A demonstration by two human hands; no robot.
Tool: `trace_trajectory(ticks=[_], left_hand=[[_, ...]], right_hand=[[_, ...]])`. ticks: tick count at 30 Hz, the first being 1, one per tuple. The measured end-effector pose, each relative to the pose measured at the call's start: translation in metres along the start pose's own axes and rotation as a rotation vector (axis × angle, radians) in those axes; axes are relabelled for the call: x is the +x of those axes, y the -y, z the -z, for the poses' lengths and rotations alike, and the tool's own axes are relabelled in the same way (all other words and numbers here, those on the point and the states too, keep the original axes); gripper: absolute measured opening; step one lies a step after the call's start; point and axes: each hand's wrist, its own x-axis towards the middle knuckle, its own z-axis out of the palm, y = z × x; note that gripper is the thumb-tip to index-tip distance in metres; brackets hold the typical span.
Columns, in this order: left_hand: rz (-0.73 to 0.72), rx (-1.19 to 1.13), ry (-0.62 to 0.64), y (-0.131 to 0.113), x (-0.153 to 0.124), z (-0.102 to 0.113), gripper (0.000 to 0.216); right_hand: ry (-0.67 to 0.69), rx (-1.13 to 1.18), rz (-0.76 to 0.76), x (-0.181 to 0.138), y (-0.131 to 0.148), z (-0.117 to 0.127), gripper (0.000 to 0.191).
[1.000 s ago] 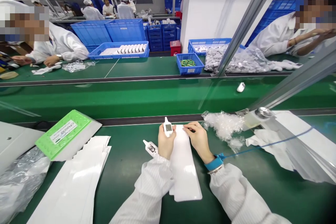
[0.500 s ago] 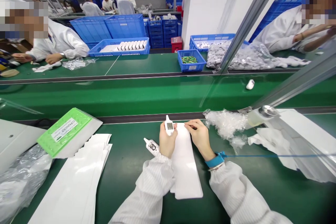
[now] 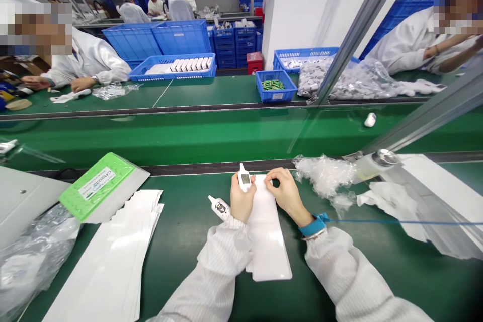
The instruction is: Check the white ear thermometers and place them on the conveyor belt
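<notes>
one thermometer sits gripped in my left hand, screen up, seemingly for visibility; my right hand curls inward at the white sheets, pinch unclear.

— What can be read?
— "CR2032", on the white label of the green-topped pack, left of the frame.
— And the blue basket's tag, upper right of centre?
— Too small to read.

Close by are two white devices, one green pack.
</notes>
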Motion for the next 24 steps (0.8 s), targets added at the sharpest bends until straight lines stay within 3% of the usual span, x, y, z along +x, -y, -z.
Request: trace_trajectory(ticks=[7,24], left_hand=[[-0.008,-0.006,-0.002,-0.001,-0.001,0.000,0.029],[0.003,-0.015,0.006,0.000,-0.001,0.000,0.030]], right_hand=[[-0.012,-0.057,0.028,-0.008,0.001,0.012,0.009],[-0.027,-0.084,-0.021,0.006,-0.005,-0.007,0.012]])
